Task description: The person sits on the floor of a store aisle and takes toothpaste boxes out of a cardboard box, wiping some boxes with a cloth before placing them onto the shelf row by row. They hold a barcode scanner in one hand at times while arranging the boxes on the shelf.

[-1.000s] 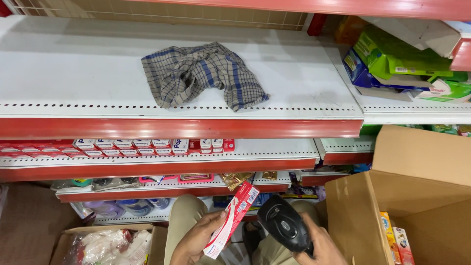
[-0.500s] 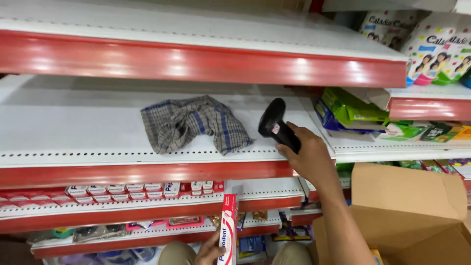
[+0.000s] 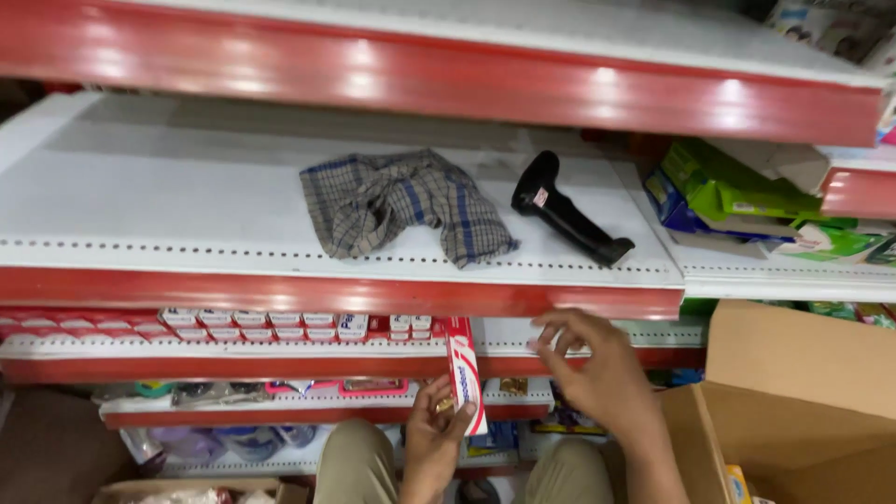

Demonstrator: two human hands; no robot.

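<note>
My left hand [image 3: 435, 432] grips a long red and white toothpaste box [image 3: 464, 372], held nearly upright below the shelf edge. My right hand [image 3: 591, 366] is empty with fingers spread, hovering just under the red shelf lip, to the right of the box. A black handheld scanner [image 3: 567, 212] lies on the white shelf [image 3: 168, 210] above, apart from both hands. A crumpled checked cloth [image 3: 401, 201] lies just left of the scanner.
An open cardboard carton [image 3: 803, 392] stands at the lower right. Green and blue packages [image 3: 737, 191] fill the neighbouring shelf on the right. Rows of small red and white boxes [image 3: 280, 325] line the lower shelf. My knees show at the bottom.
My right hand carried the scanner up, left it lying on the shelf, and dropped back down empty. The toothpaste box stayed in my left hand, now upright.
</note>
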